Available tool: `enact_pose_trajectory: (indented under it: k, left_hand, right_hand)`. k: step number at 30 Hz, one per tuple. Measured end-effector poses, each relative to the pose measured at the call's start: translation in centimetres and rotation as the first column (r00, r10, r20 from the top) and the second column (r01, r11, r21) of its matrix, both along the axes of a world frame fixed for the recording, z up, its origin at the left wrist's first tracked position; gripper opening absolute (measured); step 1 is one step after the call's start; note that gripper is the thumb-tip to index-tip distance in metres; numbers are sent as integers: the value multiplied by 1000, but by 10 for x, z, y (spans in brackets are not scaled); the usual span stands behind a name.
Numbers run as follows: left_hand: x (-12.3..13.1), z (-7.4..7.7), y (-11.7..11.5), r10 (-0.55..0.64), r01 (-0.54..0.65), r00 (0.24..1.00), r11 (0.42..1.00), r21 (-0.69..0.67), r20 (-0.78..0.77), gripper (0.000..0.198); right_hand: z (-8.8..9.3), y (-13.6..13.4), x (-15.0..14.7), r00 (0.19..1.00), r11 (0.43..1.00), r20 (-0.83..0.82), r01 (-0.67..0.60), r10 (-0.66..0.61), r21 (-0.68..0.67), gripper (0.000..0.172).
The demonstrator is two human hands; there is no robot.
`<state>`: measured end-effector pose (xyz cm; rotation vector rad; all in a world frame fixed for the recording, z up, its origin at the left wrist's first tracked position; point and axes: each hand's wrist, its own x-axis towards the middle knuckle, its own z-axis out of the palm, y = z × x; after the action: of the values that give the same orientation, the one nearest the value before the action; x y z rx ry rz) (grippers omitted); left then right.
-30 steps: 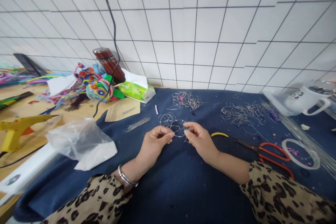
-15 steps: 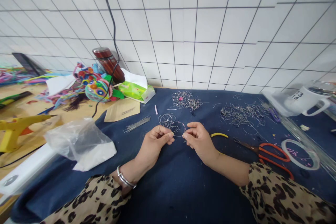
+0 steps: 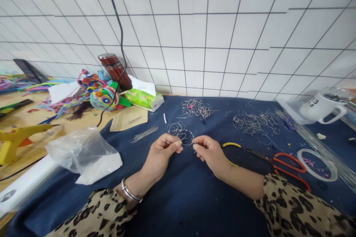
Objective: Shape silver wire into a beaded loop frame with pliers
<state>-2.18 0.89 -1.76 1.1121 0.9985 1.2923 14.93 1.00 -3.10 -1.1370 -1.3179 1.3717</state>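
Between my two hands is a thin wire loop (image 3: 192, 135) with small pink beads along its far side. My left hand (image 3: 164, 152) pinches the loop's left side between thumb and fingers. On the right side, my right hand (image 3: 210, 154) pinches the wire with thumb and forefinger. Just beyond the left fingers lies a coil of thin wire (image 3: 175, 127) on the dark blue cloth (image 3: 178, 203). Yellow-handled pliers (image 3: 232, 144) lie partly hidden behind my right wrist.
Tangled wire (image 3: 196, 108) lies at the back, with another wire heap (image 3: 256, 122) to the right. Red-handled scissors (image 3: 289, 163), a clear ring-shaped dish (image 3: 332, 163) with pink beads and a white mug (image 3: 319, 107) are on the right. Left are a plastic bag (image 3: 83, 150) and yellow glue gun (image 3: 19, 139).
My right fingers have drawn closer together at the wire and moved slightly left. My left hand keeps its pinch. The whole view has shifted slightly.
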Motion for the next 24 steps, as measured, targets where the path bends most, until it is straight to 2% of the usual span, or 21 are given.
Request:
enact_pose_trajectory:
  k: [3, 9, 15, 20, 24]
  left_hand:
    - [0, 0, 0, -26, 25, 1000, 1000, 4, 17, 10]
    - [-1, 2, -1, -118, 117, 992, 993, 35, 46, 10]
    - [-2, 0, -1, -189, 189, 982, 981, 50, -15, 11]
    - [-5, -4, 2, -154, 160, 976, 987, 25, -156, 12]
    - [-10, -8, 6, -63, 70, 955, 997, 14, -290, 10]
  right_hand:
    - [2, -1, 0, 1000, 1000, -13, -9, 9, -24, 17]
    - [6, 6, 4, 991, 995, -100, 79, -85, -64, 22]
    - [5, 10, 8, 997, 997, -72, -1, -5, -73, 25]
    - [5, 12, 11, 996, 997, -80, -46, 41, -64, 19]
    - [10, 14, 14, 990, 986, -55, -134, 129, -104, 13]
